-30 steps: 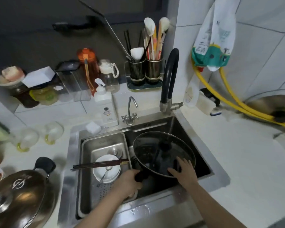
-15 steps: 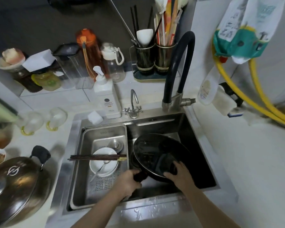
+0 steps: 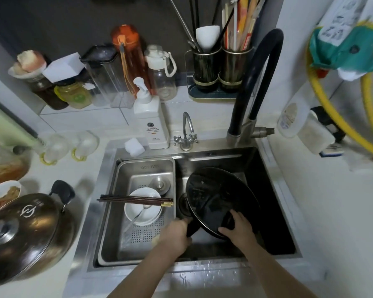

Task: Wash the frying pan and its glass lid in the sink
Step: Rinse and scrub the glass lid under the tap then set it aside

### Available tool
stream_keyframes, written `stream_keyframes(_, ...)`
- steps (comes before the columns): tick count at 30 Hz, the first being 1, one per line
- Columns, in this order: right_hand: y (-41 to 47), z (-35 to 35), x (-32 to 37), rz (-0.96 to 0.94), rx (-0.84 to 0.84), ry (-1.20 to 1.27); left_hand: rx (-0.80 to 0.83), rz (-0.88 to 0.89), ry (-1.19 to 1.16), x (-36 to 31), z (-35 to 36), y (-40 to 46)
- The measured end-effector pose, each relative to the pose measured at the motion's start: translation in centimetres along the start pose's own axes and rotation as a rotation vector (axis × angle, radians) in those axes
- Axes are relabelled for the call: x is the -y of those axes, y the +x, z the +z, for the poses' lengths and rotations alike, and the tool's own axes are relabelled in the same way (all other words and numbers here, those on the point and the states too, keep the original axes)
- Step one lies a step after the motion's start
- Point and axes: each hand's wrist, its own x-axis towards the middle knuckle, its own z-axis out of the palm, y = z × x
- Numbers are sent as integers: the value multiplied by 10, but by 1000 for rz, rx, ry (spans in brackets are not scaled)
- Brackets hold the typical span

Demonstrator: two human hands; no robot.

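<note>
Since a second ago the glass lid [image 3: 213, 198] has tipped up more steeply, its far rim toward 12 o'clock, and my view has closed in on the sink [image 3: 276, 190]. Left hand [image 3: 173, 235], fingers curled tight round the black handle [image 3: 190, 227] of the frying pan; the pan itself is mostly hidden beneath the lid, in the sink's right basin. Right hand [image 3: 238, 230], fingers spread flat and relaxed against the lid's near edge at 5 o'clock, pressing it, not gripping. At 9 o'clock of the lid, the steel drain tray [image 3: 146, 171] holds a white bowl [image 3: 142, 208] with dark chopsticks [image 3: 134, 200] laid across it. Black faucet [image 3: 256, 82] arches at 12 o'clock. Soap bottle [image 3: 149, 123] at 11 o'clock, behind the sink.
</note>
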Motion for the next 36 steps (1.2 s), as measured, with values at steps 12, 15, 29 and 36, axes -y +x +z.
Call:
stream_keyframes(12, 3, 4, 7, -92, -37, 47, -63, -20, 151, 17, 17, 2)
stream_keyframes(15, 1, 4, 6, -87, -22, 52, -66, 11, 320, 13, 16, 6)
stream_keyframes(29, 25, -121, 26, -175, -260, 225, 5, -61, -821, -39, 18, 42)
stream_keyframes(36, 75, -196, 39, -135, -376, 313, -99, -92, -787, -64, 24, 68)
